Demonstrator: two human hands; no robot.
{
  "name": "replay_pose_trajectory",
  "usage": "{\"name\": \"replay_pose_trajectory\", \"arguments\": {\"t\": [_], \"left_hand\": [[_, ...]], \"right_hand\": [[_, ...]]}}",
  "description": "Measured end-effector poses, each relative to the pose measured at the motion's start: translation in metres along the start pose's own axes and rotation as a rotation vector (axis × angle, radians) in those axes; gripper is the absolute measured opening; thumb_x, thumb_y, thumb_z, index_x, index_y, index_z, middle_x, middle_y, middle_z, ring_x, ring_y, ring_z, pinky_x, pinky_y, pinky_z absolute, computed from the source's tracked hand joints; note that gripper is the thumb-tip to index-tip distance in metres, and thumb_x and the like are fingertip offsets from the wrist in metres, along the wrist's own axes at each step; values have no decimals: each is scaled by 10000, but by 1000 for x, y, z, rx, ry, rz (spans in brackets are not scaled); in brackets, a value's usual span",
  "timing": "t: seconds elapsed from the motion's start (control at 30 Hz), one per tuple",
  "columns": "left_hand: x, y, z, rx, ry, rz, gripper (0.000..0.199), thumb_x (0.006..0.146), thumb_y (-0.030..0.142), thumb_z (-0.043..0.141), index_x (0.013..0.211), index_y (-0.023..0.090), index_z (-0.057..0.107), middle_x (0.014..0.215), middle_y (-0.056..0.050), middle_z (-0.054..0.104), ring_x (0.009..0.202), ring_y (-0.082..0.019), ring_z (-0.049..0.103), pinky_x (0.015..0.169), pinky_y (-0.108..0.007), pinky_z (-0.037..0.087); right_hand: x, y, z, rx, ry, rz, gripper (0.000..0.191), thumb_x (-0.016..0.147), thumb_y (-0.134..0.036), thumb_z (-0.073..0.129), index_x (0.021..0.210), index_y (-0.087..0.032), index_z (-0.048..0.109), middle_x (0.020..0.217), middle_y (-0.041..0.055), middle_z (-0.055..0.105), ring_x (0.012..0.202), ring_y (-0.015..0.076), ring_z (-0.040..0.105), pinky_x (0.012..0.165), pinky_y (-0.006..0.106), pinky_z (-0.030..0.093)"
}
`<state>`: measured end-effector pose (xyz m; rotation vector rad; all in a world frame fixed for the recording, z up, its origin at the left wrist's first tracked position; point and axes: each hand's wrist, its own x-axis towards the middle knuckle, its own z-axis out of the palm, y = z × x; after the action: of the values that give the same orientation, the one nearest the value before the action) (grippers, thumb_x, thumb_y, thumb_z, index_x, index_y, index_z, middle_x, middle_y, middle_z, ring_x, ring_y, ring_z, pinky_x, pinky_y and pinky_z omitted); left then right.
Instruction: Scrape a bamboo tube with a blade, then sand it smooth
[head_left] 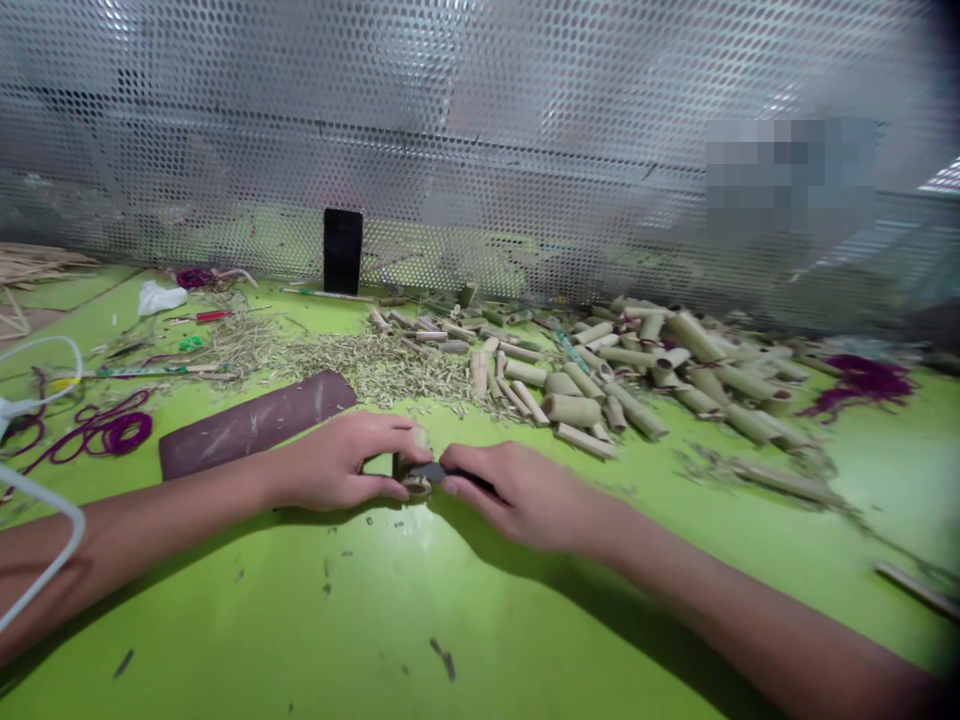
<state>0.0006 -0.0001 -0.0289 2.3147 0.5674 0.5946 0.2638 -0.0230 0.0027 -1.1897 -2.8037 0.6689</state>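
Between the thumb and fingers of my left hand [352, 460] is a short bamboo piece [418, 487], held low against the green table [360, 620]. My right hand [517, 490] is closed around the dark handle of a small knife [429, 472]. Its grey blade touches or lies just over the bamboo at my left fingertips. Part of the bamboo is hidden by the blade and fingers. Behind my left wrist lies a brown sheet of sandpaper [255, 425].
Cut bamboo tubes [574, 410] lie heaped at the back right, beside a spread of shavings [375, 365]. A black phone [343, 252] stands against a perforated metal screen [450, 120]. Purple cord [124, 432] and a white cable [71, 540] are on the left.
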Motion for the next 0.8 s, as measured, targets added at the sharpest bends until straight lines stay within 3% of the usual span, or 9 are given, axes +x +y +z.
{"name": "replay_pose_trajectory", "arguments": {"t": [0.23, 0.37, 0.47, 0.63, 0.8], "left_hand": [[-1, -1, -3, 59, -56, 1, 250, 1045, 421, 652, 1230, 280, 743, 1291, -87, 706, 1156, -285, 671, 976, -395, 507], [-4, -2, -4, 51, -6, -120, 604, 950, 378, 769, 1506, 273, 556, 1410, -118, 680, 1258, -333, 647, 1070, -487, 490], [-5, 0, -3, 32, 2, -186, 771, 903, 408, 813, 1580, 278, 467, 1434, -126, 674, 1256, -346, 655, 1056, -502, 507], [-2, 2, -1, 31, 28, -164, 634, 898, 445, 813, 1453, 257, 572, 1402, -113, 696, 1262, -334, 656, 1086, -484, 497], [-1, 0, -1, 80, 50, -151, 489, 901, 435, 807, 1311, 230, 635, 1274, -105, 736, 1158, -315, 682, 1009, -453, 526]], "right_hand": [[-3, 3, -9, 105, -92, -103, 328, 1101, -378, 419, 977, -203, 667, 726, 2, 631, 615, 159, 543, 610, 288, 348], [-3, 6, -7, 104, -17, -54, 394, 1117, -425, 356, 965, -194, 636, 717, 7, 622, 600, 164, 541, 602, 291, 363], [0, 3, -2, -16, 85, 29, 352, 1112, -365, 338, 972, -198, 615, 734, 22, 640, 604, 170, 549, 608, 296, 356], [6, -11, 5, -209, 89, 106, 272, 1090, -290, 384, 1015, -196, 628, 787, 57, 700, 613, 178, 564, 576, 298, 305], [11, -20, 4, -180, 71, 173, 264, 1107, -293, 401, 1054, -205, 643, 836, 68, 743, 650, 191, 620, 567, 289, 321]]}}
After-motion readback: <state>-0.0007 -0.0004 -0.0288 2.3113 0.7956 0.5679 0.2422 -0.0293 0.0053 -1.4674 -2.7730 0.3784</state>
